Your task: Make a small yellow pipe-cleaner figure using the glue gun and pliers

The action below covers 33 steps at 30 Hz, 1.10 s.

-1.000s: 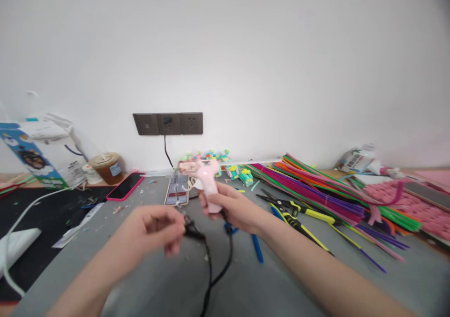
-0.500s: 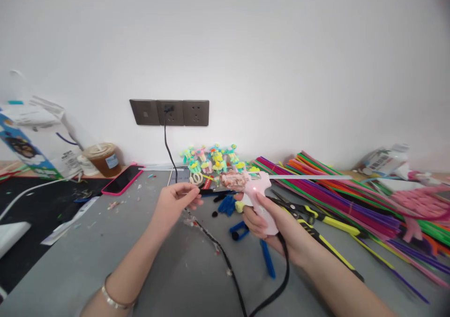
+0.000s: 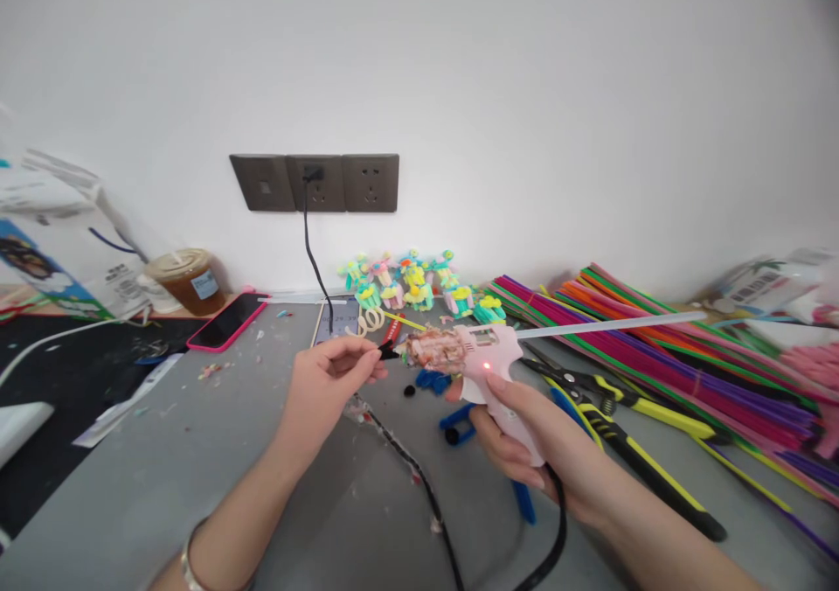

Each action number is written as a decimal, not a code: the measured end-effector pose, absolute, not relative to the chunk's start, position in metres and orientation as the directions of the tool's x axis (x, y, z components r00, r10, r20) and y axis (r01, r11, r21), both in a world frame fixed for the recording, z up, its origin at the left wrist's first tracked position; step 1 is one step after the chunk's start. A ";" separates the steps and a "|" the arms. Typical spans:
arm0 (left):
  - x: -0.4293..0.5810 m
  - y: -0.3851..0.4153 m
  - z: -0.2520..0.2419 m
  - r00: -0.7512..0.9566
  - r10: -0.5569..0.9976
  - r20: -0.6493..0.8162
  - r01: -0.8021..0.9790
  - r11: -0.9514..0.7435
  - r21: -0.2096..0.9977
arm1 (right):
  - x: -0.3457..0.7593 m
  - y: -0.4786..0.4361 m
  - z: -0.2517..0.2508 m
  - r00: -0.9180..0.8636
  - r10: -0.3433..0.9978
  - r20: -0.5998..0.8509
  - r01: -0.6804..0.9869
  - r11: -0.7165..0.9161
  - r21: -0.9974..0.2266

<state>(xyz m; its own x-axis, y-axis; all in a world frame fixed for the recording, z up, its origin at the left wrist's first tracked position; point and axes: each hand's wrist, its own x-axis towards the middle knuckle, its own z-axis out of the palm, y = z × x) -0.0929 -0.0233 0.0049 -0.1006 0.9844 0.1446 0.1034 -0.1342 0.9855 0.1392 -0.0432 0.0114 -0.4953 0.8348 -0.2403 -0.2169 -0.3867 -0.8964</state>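
My right hand [image 3: 524, 429] grips a pink hot glue gun [image 3: 502, 355], its red light lit and a long translucent glue stick [image 3: 609, 324] sticking out of the back. The gun's front is crusted with dried residue, and its nozzle points left. Between thumb and fingers, my left hand [image 3: 337, 377] pinches a small black piece [image 3: 389, 351] right at the nozzle tip; I cannot tell whether they touch. Blue pieces [image 3: 433, 381] and a small black disc [image 3: 410, 391] lie on the grey table under the gun. A black cord [image 3: 419, 477] with glue bits runs below my hands.
Small pastel pipe-cleaner figures [image 3: 412, 285] stand by the wall. Bundled colourful pipe cleaners [image 3: 688, 372] and yellow-black pliers [image 3: 629, 451] lie at right. To the left are a pink-cased phone [image 3: 227, 322], a drink cup [image 3: 185, 283] and a carton [image 3: 72, 250].
The view has shifted slightly. The glue gun sits a little further right and lower, and the black piece now shows clearly at its nozzle. My left hand keeps its pinch.
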 end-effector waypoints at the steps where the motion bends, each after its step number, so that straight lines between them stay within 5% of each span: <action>1: -0.093 -0.023 0.005 -0.099 0.984 0.145 0.104 -0.134 0.985 | 0.139 -0.043 0.011 -0.496 0.834 -0.242 -0.221 -0.391 -0.893; 20: -0.092 -0.027 0.004 -0.090 0.977 0.193 0.118 -0.182 0.976 | 0.137 -0.044 0.012 -0.480 0.839 -0.255 -0.167 -0.373 -0.913; 33: -0.093 -0.029 0.000 -0.040 0.902 0.430 0.403 -0.379 0.833 | 0.139 -0.042 0.004 -0.428 0.886 -0.182 -0.034 -0.217 -0.976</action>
<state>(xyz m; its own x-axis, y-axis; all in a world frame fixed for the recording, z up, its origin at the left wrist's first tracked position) -0.0932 -0.0288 0.0002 -0.0397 0.9018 0.4302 0.4033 -0.3795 0.8327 0.1390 -0.0424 0.0036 -0.4275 0.8856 -0.1817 -0.0340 -0.2166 -0.9757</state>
